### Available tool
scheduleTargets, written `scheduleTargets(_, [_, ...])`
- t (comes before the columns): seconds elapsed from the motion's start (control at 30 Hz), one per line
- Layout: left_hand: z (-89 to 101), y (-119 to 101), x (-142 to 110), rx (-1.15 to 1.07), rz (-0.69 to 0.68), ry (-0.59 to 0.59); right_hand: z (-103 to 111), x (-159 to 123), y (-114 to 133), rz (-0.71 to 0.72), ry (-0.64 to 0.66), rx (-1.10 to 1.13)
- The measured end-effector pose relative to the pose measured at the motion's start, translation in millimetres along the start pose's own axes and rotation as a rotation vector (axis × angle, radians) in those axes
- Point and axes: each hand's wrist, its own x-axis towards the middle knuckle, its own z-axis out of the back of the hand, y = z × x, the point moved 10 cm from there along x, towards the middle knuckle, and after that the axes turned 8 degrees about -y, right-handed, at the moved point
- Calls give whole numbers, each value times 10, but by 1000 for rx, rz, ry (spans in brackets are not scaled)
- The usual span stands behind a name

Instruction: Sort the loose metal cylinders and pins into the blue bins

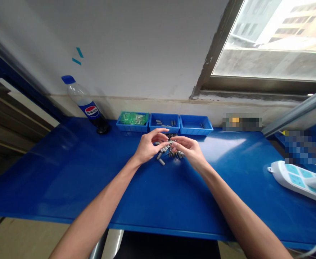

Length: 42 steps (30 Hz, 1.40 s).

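On the bench (160, 198), a bottle (91, 109) stands at left, the left hand (148, 145), index raised, pinches a small metal part (170, 142) above loose parts (174, 155) in front of 3 blue trays (165, 116), the right hand's (189, 149) fingers are closed on its other end, and a power strip (295, 177) lies far right.

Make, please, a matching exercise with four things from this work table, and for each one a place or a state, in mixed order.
Things
1. Bottle
2. Power strip
3. Left blue bin
4. Loose metal pieces

Places or states
A. Holding green plastic
B. Lying on the table, close to the left hand and right hand
C. Standing left of the bins, with a blue cap
D. White, at the right side of the table

Pairs: 1-C, 2-D, 3-A, 4-B
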Motion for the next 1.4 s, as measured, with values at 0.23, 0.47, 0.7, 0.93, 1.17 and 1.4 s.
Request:
scheduleTargets(0.23, [-8, -73, 0, 144, -74, 45, 75, 7, -38, -5, -23, -65])
scheduleTargets(0.47, [116, 133, 18, 635, -169, 132, 133, -15, 122, 86, -94, 3])
scheduleTargets(0.7, [148, 279, 29, 661, -119, 161, 93, -24, 136, 133, -58, 59])
scheduleTargets(0.93, [240, 242, 76, 279, 58, -6, 120, -6, 80, 83, -99, 6])
scheduleTargets(1.17, [19, 222, 27, -88, 206, 53, -2, -37, 21, 24, -3, -6])
scheduleTargets(1.4, [-122, 161, -32, -93, 220, 141, -79, -38, 4, 9, 48, 13])
